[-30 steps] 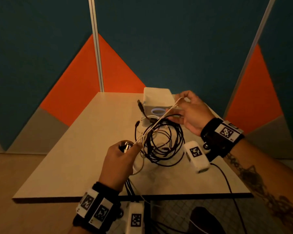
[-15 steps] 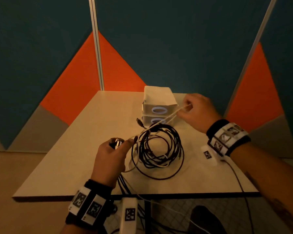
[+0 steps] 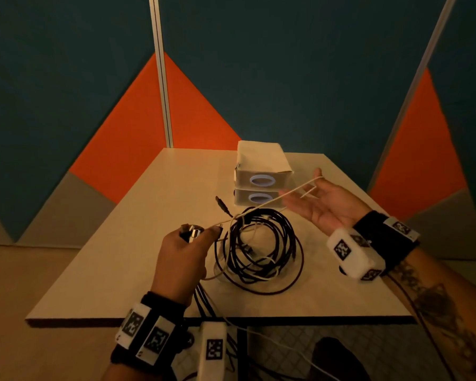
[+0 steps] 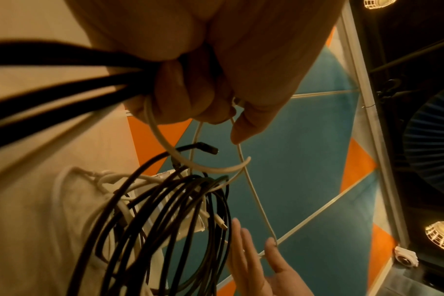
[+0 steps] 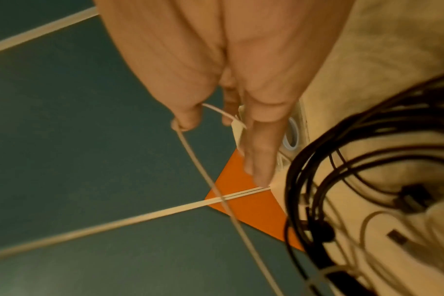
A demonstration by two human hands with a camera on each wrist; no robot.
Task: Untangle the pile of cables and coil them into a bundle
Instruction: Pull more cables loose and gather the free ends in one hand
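A tangle of black cables (image 3: 261, 251) with white strands in it lies coiled mid-table. My left hand (image 3: 201, 235) hovers at its left edge and grips a shiny metal plug (image 3: 193, 231), several black leads and a thin white cable (image 3: 270, 202). That white cable stretches taut up and right to my right hand (image 3: 313, 196), which is palm up with straight fingers, the cable looped over one fingertip. In the left wrist view my left hand (image 4: 203, 90) is curled round the leads above the black coil (image 4: 178, 220). The right wrist view shows the white cable (image 5: 203, 170) hooked on a fingertip.
Two stacked white boxes (image 3: 261, 171) stand just behind the tangle, close to my right hand. A black plug end (image 3: 221, 204) sticks up left of them. The table (image 3: 116, 243) has bare surface to the left. Leads hang past its front edge (image 3: 231, 320).
My right hand has turned palm up and spread its fingers; it pinched the white cable before. It has shifted slightly right and nearer. My left hand has kept its grip.
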